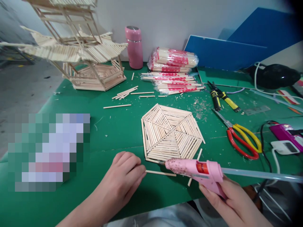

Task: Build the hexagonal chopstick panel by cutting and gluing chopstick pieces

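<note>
My right hand grips a pink hot glue gun by its handle, with a long clear glue stick running out of its back. The nozzle points left, at the near edge of a flat many-sided panel built from thin wooden sticks. Left of the nozzle, my left hand is closed, its fingertips on the end of a wooden stick that lies just in front of the panel. Another loose stick lies by the panel's right side, partly hidden behind the glue gun.
A stick-built pavilion model stands back left, beside a pink flask. Bagged sticks lie along the wall. To the right are red-and-yellow scissors, pliers and cables. A pixelated patch covers the left.
</note>
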`<state>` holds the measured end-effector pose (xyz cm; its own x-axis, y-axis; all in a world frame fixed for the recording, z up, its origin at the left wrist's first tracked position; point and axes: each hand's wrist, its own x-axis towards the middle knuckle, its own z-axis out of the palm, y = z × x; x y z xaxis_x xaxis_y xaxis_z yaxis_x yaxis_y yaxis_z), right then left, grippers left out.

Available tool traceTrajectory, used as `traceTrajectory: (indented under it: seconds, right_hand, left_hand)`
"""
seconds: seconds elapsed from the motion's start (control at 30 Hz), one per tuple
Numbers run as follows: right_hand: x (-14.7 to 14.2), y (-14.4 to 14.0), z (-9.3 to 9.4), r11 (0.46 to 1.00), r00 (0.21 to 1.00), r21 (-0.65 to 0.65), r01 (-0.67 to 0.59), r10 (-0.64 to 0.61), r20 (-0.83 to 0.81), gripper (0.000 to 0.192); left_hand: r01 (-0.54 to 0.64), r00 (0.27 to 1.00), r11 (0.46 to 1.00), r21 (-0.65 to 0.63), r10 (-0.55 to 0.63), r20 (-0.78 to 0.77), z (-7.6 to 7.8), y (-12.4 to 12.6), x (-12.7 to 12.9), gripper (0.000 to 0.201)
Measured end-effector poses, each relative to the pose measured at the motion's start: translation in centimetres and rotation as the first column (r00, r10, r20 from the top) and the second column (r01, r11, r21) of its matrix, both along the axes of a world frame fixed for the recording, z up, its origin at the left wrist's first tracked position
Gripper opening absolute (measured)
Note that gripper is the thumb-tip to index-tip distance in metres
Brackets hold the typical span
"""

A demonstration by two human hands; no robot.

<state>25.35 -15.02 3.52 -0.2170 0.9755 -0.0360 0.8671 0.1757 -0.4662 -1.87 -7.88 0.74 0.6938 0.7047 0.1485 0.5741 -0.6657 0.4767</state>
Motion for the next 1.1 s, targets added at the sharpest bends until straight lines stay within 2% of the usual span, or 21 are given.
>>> traceTrajectory:
  seconds: [0.23,0.37,0.53,0.97,1.1]
  right_hand:
    - [0.8,-1.1,-0.4,0.994,0.994,-0.001,0.106,-0.106,0.019,0.025]
    - [0.6,-0.9,0.0,0.997,0.997,0.019,0.073,-0.074,0.006,0.027]
    - [1.1,-1.2,-0.2,0.991,0.991,0.017,0.136,-0.136,-0.02,0.027]
    - [2.3,-2.5,-0.7,0.984,0.985,-0.055,0.171,-0.17,0.025,0.032]
    - [2.0,-2.4,-0.9,0.981,0.982,-0.053,0.187,-0.189,-0.033,0.032]
  left_hand:
    - [0.01,1.0,1.0,0.008,-0.01,-0.005,-0.1,0.1,0.0,0.014]
    - [0.001,1.0,1.0,0.013,-0.001,-0.002,0.1,0.1,0.1,0.015]
    - [-0.002,1.0,1.0,0.023,0.002,0.003,0.0,0.1,0.1,0.013]
    - [0.014,1.0,0.998,0.057,-0.014,-0.001,-0.3,0.2,-0.1,0.014]
    - [0.002,1.0,0.999,0.044,-0.001,-0.025,-0.2,0.1,0.0,0.015]
